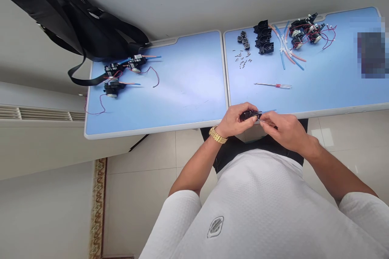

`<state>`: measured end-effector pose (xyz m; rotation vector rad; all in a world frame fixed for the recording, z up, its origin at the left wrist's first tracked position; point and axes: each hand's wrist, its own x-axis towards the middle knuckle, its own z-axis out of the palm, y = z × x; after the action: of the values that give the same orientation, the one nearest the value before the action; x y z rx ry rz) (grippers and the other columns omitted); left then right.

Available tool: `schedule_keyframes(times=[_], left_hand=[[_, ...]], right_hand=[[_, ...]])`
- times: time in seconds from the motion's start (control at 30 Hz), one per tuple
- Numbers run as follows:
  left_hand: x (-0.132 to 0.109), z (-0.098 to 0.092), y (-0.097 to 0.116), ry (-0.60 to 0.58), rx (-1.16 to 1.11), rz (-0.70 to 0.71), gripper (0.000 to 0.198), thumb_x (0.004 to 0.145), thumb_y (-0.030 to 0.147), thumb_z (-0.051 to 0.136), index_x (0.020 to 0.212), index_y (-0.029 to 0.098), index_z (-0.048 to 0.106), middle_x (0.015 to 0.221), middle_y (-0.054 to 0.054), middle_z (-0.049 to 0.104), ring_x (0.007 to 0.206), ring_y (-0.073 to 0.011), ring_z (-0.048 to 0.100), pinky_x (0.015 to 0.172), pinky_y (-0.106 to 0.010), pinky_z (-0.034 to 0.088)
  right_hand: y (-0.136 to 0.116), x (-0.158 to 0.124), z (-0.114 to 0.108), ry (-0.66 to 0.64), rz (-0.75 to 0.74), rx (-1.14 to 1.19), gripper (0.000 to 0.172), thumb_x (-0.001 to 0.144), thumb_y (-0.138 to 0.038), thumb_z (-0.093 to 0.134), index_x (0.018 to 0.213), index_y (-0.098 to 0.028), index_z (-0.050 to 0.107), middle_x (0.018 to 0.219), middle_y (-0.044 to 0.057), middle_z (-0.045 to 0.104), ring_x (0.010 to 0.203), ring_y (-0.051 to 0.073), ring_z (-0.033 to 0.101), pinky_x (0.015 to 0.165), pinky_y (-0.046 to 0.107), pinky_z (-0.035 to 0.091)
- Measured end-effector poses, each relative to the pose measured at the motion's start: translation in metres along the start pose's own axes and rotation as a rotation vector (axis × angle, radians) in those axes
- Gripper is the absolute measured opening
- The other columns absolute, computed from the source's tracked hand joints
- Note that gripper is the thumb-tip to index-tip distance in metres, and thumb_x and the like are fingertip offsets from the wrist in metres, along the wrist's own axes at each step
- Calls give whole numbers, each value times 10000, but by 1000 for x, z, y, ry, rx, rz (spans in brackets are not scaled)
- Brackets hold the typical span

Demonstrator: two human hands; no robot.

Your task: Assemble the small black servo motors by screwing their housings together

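Note:
My left hand (238, 119) is closed around a small black plastic assembly (249, 115) at the table's front edge. My right hand (282, 129) meets the assembly from the other side, thumb and fingers pinched at its end; what they grip is too small to make out. A thin blue tube (270, 111) shows just behind the right fingers. Beyond the hands, a screwdriver (281, 86) with a clear and red handle lies on the table.
Several black housings (263, 38), small round motors (244, 40), loose screws (242, 60) and blue and orange tubes (285, 46) lie towards the back. Wired assemblies (306, 30) sit at the right, others (112, 88) at the left beside a black bag (85, 28).

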<state>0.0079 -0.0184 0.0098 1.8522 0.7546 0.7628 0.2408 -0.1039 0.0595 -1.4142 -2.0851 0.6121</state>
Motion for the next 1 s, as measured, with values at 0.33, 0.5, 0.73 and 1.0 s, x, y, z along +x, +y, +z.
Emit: schedule_keyframes(times=[0.33, 0.5, 0.73, 1.0], left_hand=[[1, -1, 2, 6, -36, -16, 414, 1022, 585, 715, 1094, 185, 796, 917, -63, 808, 751, -170, 675, 700, -301, 541], [1, -4, 4, -1, -74, -61, 448, 1013, 617, 726, 1096, 182, 795, 899, -53, 800, 725, -157, 643, 683, -294, 522], [2, -5, 5, -16, -112, -64, 478, 1024, 638, 724, 1095, 171, 795, 888, -52, 792, 705, -148, 623, 654, -279, 497], [2, -6, 4, -20, -103, -25, 477, 1040, 637, 718, 1103, 171, 800, 914, -59, 806, 719, -152, 646, 671, -279, 517]], right_hand=[[0, 4, -5, -37, -16, 86, 123, 1143, -281, 550, 1056, -262, 635, 745, -18, 716, 585, 160, 560, 623, 311, 454], [1, 3, -5, -55, -2, 107, 128, 1169, -293, 531, 1118, -264, 646, 831, -3, 767, 625, 168, 618, 641, 312, 478], [3, 3, 3, 150, -169, -35, 215, 1190, -256, 581, 1043, -247, 738, 910, 23, 855, 755, 173, 771, 703, 306, 549], [7, 5, 9, 308, -297, -50, 105, 1126, -153, 708, 1055, -229, 723, 875, 4, 851, 721, 161, 785, 646, 293, 564]])
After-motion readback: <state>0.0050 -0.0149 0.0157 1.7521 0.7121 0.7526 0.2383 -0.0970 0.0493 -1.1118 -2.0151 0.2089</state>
